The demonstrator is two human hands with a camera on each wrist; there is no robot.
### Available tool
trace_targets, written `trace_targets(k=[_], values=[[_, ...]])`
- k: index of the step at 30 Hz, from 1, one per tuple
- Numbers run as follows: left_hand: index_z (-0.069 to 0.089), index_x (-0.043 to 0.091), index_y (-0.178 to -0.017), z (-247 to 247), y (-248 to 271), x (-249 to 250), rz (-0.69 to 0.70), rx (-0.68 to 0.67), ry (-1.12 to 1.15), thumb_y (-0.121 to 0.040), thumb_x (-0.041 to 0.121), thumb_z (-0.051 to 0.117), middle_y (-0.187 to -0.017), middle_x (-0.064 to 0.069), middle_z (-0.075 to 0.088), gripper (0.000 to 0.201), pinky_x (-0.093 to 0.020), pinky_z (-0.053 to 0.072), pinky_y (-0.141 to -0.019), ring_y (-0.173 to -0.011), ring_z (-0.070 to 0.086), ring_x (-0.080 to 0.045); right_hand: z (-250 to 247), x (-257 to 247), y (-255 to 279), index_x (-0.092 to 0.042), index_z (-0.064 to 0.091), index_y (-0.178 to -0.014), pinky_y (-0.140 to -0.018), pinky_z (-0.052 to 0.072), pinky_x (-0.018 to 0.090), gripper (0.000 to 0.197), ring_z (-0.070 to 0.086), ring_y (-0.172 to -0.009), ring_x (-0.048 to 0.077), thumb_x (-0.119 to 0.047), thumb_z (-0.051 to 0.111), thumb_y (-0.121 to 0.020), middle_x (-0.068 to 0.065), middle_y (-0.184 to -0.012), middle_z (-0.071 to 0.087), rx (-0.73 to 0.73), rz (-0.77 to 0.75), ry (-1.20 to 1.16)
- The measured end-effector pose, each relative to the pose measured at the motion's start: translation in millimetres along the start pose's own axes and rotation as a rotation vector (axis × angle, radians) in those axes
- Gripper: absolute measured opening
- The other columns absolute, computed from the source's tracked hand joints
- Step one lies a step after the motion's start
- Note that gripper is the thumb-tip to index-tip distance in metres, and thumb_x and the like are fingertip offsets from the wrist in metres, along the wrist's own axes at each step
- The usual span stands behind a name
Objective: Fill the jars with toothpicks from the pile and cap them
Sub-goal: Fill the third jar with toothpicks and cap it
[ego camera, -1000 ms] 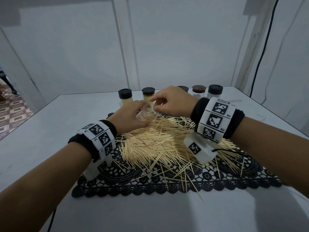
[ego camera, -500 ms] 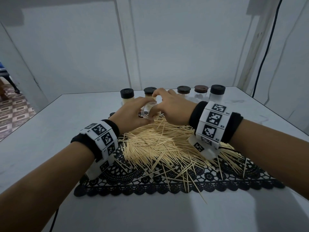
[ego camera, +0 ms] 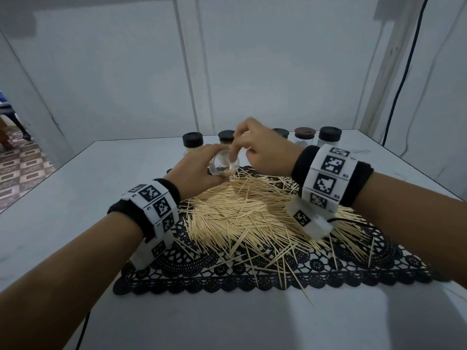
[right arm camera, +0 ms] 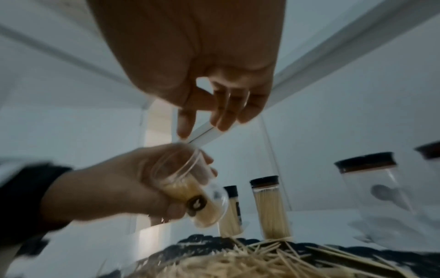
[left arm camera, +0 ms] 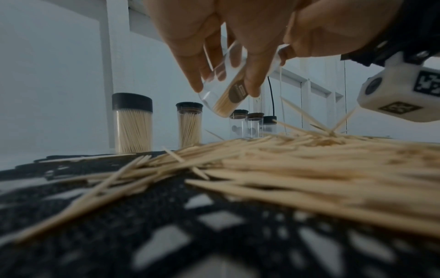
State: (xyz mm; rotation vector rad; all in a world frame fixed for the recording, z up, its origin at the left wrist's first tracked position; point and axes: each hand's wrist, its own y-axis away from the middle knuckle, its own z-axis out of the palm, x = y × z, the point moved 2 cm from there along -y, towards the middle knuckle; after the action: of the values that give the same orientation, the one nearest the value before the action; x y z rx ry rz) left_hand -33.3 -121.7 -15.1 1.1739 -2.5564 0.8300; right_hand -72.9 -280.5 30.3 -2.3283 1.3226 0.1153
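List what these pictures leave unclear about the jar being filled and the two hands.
- Right hand: motion blur in the right wrist view hides whether its fingers pinch any toothpicks.
- Held jar: in the head view the left hand covers its body, so the fill level is hidden.
- Jar mouth: in the left wrist view the fingers cover it.
- Jar label: too small to read.
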Motion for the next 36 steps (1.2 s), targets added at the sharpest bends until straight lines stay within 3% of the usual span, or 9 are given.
trace_targets(k=[4,9,11,18,21,23,28,31,36], values=[[0.050,0.015,-0.128,-1,-1,-4,-0.053,0.005,-0.005,-0.077,0.023,0.075,-0.119,0.000,0.057,0.057,-0.031,0.043,-0.095,-0.105,0.050,-0.011,-15,20,-12,-0.004,0.066,-0.091,-0.050,0.032,0.004,0.030,0.043,-0.061,0.005,0.003,0.037,-0.086,-0.005,-0.082,0.056,0.096,0.196,-0.085],[0.050,0.016,-0.128,0,-1,-5,-0.062,0.004,0.001,-0.077,0.023,0.075,-0.121,0.001,0.057,0.057,-0.032,0.043,-0.096,-0.107,0.051,-0.012,11,55,-34,0.002,0.059,-0.118,-0.098,0.041,0.030,0.035,0.051,-0.117,0.026,-0.004,0.038,-0.091,0.010,-0.127,0.058,-0.385,0.343,0.247],[0.049,0.016,-0.128,0,-1,-6,-0.064,-0.004,-0.001,-0.078,0.023,0.075,-0.120,0.001,0.057,0.057,-0.031,0.043,-0.095,-0.106,0.051,-0.011,24,64,-40,0.006,0.053,-0.124,-0.102,0.039,0.037,0.037,0.047,-0.122,0.031,-0.004,0.037,-0.092,0.018,-0.131,0.053,-0.493,0.374,0.342],[0.050,0.016,-0.127,-1,-2,-6,-0.049,-0.005,-0.016,-0.078,0.024,0.075,-0.113,0.008,0.053,0.056,-0.021,0.037,-0.089,-0.101,0.046,-0.006,48,67,-44,0.004,0.057,-0.115,-0.079,0.044,0.029,0.032,0.051,-0.094,0.024,-0.014,0.038,-0.095,0.017,-0.118,0.058,-0.586,0.392,0.472],[0.050,0.015,-0.127,0,-2,-7,-0.043,-0.009,-0.016,-0.077,0.024,0.075,-0.117,0.003,0.057,0.056,-0.024,0.039,-0.090,-0.102,0.048,-0.008,51,64,-46,-0.002,0.059,-0.095,-0.067,0.040,0.027,0.024,0.048,-0.081,0.021,-0.017,0.041,-0.094,0.011,-0.088,0.056,-0.587,0.392,0.441],[0.050,0.015,-0.127,0,-3,-7,-0.040,-0.007,-0.018,-0.077,0.023,0.075,-0.118,0.001,0.057,0.056,-0.022,0.036,-0.087,-0.101,0.047,-0.007,51,64,-46,-0.001,0.064,-0.102,-0.058,0.037,0.025,0.029,0.045,-0.069,0.017,-0.021,0.043,-0.095,0.003,-0.071,0.052,-0.593,0.403,0.415],[0.050,0.016,-0.127,1,-3,-7,-0.044,-0.009,-0.025,-0.077,0.024,0.075,-0.119,0.002,0.057,0.056,-0.019,0.032,-0.084,-0.103,0.047,-0.007,52,62,-42,0.003,0.065,-0.091,-0.072,0.042,0.027,0.042,0.048,-0.069,0.018,-0.035,0.047,-0.095,0.013,-0.086,0.065,-0.558,0.298,0.414],[0.050,0.016,-0.127,0,-3,-8,-0.047,-0.014,-0.033,-0.077,0.024,0.075,-0.120,0.002,0.057,0.056,-0.018,0.031,-0.084,-0.101,0.045,-0.005,51,58,-39,-0.006,0.051,-0.065,-0.056,0.035,0.024,0.047,0.038,-0.052,0.013,-0.041,0.043,-0.095,0.004,-0.061,0.047,-0.599,0.277,0.413],[0.050,0.016,-0.128,1,-3,-8,-0.050,-0.021,-0.033,-0.077,0.024,0.075,-0.121,0.001,0.057,0.057,-0.017,0.031,-0.085,-0.101,0.044,-0.004,53,48,-36,-0.010,0.038,-0.055,-0.046,0.027,0.020,0.054,0.031,-0.046,0.012,-0.049,0.050,-0.090,0.001,-0.053,0.035,-0.645,0.297,0.416]])
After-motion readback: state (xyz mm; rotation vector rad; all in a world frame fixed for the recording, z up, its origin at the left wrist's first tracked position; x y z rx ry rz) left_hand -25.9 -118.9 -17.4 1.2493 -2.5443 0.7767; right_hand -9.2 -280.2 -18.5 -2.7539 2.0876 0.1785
